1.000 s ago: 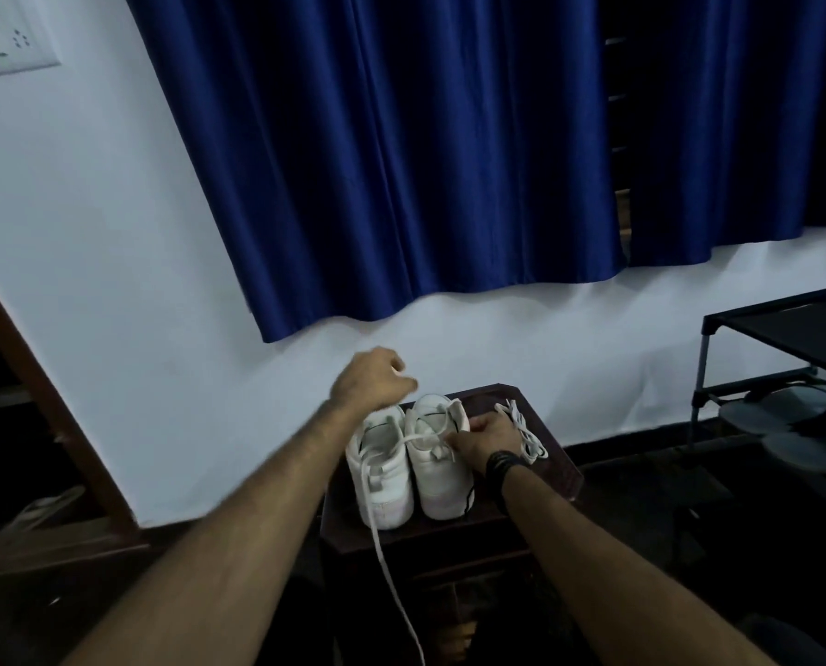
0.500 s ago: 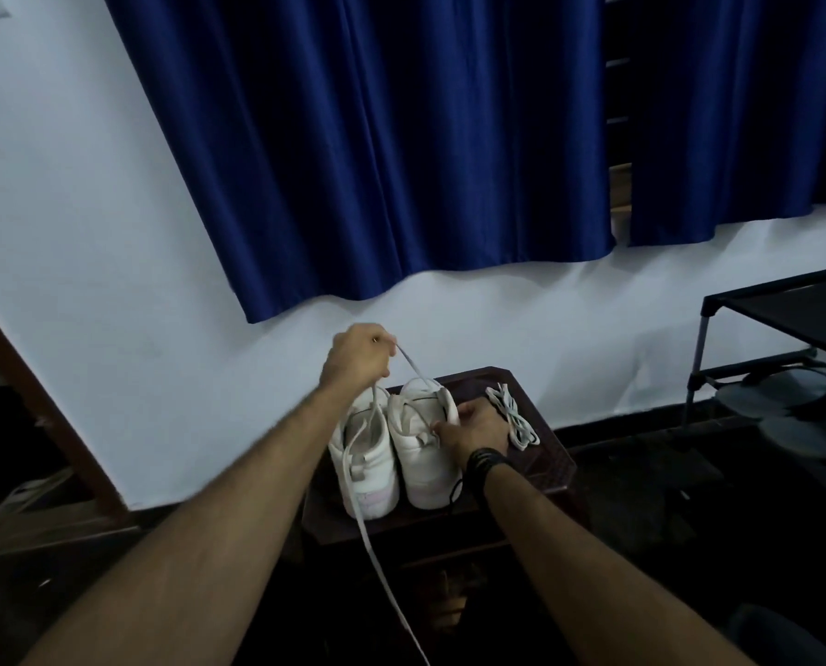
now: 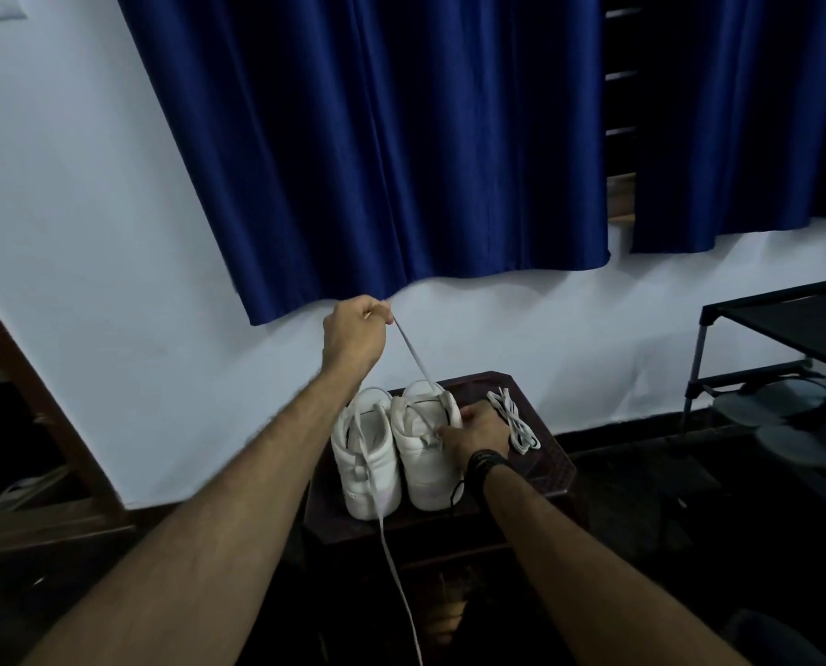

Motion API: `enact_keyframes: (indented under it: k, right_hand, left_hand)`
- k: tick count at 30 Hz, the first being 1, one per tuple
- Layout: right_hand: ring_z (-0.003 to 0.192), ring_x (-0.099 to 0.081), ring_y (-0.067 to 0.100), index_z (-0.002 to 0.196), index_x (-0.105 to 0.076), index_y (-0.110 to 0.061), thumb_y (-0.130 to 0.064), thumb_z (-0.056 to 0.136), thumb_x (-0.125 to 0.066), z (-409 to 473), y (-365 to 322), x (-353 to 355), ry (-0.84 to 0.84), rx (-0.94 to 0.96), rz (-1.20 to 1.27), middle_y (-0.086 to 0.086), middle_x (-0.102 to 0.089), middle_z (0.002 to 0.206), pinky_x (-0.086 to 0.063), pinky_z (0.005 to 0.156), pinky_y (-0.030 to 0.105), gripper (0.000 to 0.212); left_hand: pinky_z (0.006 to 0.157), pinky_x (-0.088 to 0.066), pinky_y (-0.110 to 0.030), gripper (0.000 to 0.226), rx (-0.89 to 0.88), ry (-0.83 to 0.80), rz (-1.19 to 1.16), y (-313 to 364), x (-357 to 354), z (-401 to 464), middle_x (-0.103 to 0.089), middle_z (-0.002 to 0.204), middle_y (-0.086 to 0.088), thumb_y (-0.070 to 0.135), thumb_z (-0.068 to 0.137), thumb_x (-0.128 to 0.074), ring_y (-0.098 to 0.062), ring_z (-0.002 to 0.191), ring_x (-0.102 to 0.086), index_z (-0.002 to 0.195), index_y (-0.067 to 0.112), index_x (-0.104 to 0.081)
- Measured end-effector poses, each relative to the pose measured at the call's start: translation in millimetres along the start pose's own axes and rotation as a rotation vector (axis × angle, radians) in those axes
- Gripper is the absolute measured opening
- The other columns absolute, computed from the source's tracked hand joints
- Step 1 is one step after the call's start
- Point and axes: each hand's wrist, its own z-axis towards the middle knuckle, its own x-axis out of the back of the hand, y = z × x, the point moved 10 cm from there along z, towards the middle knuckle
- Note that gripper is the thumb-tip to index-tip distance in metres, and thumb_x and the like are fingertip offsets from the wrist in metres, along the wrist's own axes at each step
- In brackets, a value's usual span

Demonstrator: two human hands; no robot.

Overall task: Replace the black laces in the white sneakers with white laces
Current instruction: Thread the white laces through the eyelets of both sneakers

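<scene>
**Inspector A:** What differs from a second ago?

**Inspector B:** The left hand has risen from just above the sneakers to a point up near the curtain hem. It pinches the white lace, which now runs taut and slanting from the fingers down to the collar of the right sneaker. Earlier that stretch was slack and low.

**Inspector A:** The right hand?

**Inspector B:** The right hand stays against the right side of the right sneaker, fingers curled on the upper near the eyelets. Whether it also pinches lace I cannot tell.

**Inspector A:** Position of the pair?

**Inspector B:** Both stand side by side, touching, on the dark bench. The left sneaker carries a lace whose loose end hangs over the near edge.

**Inspector A:** Surroundings?

**Inspector B:** A bundled spare lace lies just right of the right hand. A blue curtain hangs on the far wall; a black rack with sandals stands at right. The left forearm crosses in front of the bench's near left corner.
</scene>
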Motion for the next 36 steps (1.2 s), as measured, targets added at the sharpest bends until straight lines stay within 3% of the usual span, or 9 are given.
enact_keyframes:
  k: [3,5,8,13,18,23,28,32,36]
  right_hand:
    - [0.102,-0.064,0.028,0.108,-0.067,-0.016,-0.027,0.075,-0.079,0,-5,1,-0.002,0.057,-0.007,0.01,-0.07,0.107,-0.047,0.083,0.027,0.037]
    - [0.1,-0.065,0.028,0.109,-0.07,-0.02,-0.024,0.074,-0.079,-2,-10,-1,-0.011,0.115,-0.017,0.01,-0.071,0.104,-0.05,0.084,0.03,0.036]
    - [0.094,-0.066,0.028,0.106,-0.071,-0.026,-0.023,0.071,-0.079,-5,-9,-2,0.002,0.182,-0.019,0.011,-0.071,0.094,-0.052,0.082,0.032,0.036]
    - [0.083,-0.063,0.021,0.096,-0.071,-0.023,-0.022,0.072,-0.078,-9,-7,2,0.051,0.26,0.009,0.009,-0.068,0.084,-0.04,0.071,0.024,0.025]
    - [0.077,-0.059,0.021,0.091,-0.069,-0.019,-0.015,0.075,-0.069,-29,-14,13,0.201,0.462,0.053,0.004,-0.063,0.081,-0.048,0.072,0.036,0.016]
    - [0.077,-0.055,0.013,0.099,-0.067,-0.017,-0.008,0.078,-0.069,-55,-18,28,0.283,0.593,0.109,-0.001,-0.059,0.084,-0.041,0.071,0.022,0.023]
    - [0.086,-0.061,0.01,0.098,-0.058,-0.027,-0.01,0.079,-0.068,-69,-14,45,0.208,0.494,0.224,-0.011,-0.064,0.093,-0.047,0.073,0.026,0.027]
    - [0.078,-0.056,0.008,0.099,-0.049,-0.03,-0.034,0.077,-0.074,-57,-28,61,0.195,0.273,0.13,-0.014,-0.059,0.087,-0.04,0.071,0.027,0.033]
    - [0.083,-0.059,0.013,0.086,-0.055,-0.03,-0.042,0.082,-0.067,-43,-54,66,0.2,0.381,-0.029,-0.015,-0.057,0.081,-0.045,0.07,0.03,0.017]
  left_hand:
    - [0.093,-0.05,-0.039,0.022,0.07,-0.011,0.469,-15,0,-11,-0.067,0.116,-0.006,0.032,0.088,-0.055,-0.031,0.106,-0.062,0.102,0.022,-0.07]
    - [0.1,-0.044,-0.043,0.043,0.071,-0.144,0.717,-32,-19,-24,-0.059,0.128,-0.008,0.04,0.087,-0.061,-0.032,0.118,-0.056,0.124,0.019,-0.058]
    - [0.101,-0.041,-0.045,0.05,0.084,-0.278,0.803,-55,-43,-45,-0.053,0.129,-0.01,0.035,0.08,-0.065,-0.031,0.121,-0.052,0.123,0.014,-0.049]
    - [0.096,-0.041,-0.043,0.041,-0.081,-0.162,0.976,-49,-50,-57,-0.057,0.123,-0.008,0.024,0.081,-0.06,-0.028,0.114,-0.059,0.12,0.013,-0.049]
    - [0.099,-0.039,-0.047,0.031,-0.044,-0.089,1.006,-63,-50,-59,-0.06,0.119,-0.005,0.032,0.085,-0.053,-0.026,0.115,-0.056,0.11,0.018,-0.064]
    - [0.089,-0.039,-0.042,0.019,-0.19,0.153,0.889,-54,-38,-83,-0.068,0.099,0.001,0.028,0.084,-0.059,-0.022,0.098,-0.061,0.099,0.02,-0.067]
    - [0.078,-0.046,-0.043,0.01,-0.345,0.29,0.781,-32,-34,-114,-0.063,0.078,-0.001,0.018,0.078,-0.069,-0.025,0.074,-0.061,0.082,0.017,-0.06]
    - [0.061,-0.049,-0.037,0.007,-0.442,0.371,0.696,-11,-26,-136,-0.061,0.072,-0.004,0.016,0.085,-0.06,-0.026,0.061,-0.062,0.079,0.013,-0.058]
    - [0.066,-0.049,-0.038,0.017,-0.52,0.42,0.668,-10,-22,-151,-0.064,0.076,-0.004,0.021,0.091,-0.049,-0.025,0.067,-0.062,0.083,0.011,-0.06]
